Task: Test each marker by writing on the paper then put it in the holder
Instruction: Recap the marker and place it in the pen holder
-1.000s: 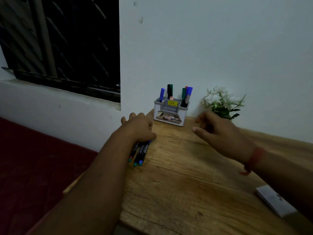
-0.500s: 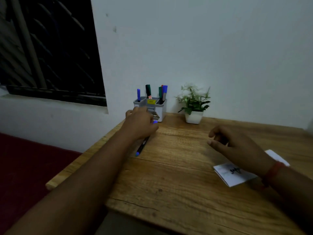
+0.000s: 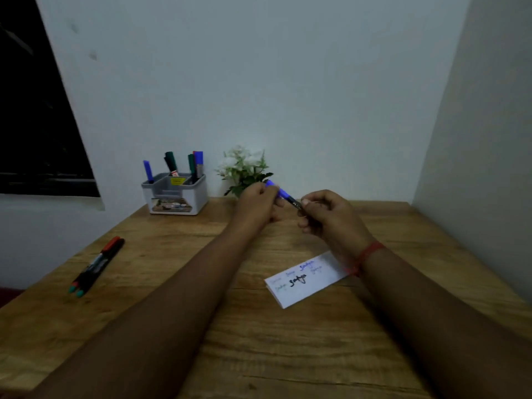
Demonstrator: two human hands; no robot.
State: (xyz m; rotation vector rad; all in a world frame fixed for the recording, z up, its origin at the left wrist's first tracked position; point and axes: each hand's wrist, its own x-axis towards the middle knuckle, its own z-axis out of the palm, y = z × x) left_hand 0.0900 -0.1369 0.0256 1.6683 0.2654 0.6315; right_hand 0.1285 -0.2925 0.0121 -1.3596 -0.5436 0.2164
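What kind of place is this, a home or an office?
Probably a home desk corner, though I cannot be sure: a wooden table pushed against plain walls, a pen holder with markers, a small potted plant, and a dark barred window beside it.

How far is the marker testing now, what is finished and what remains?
Done: several markers stand in the holder, and the paper carries scribbles in a few colours. In hand: the left hand and right hand both grip a blue marker above the table, apparently uncapping it. Left: the loose markers lying near the table's left edge are not yet in the holder.
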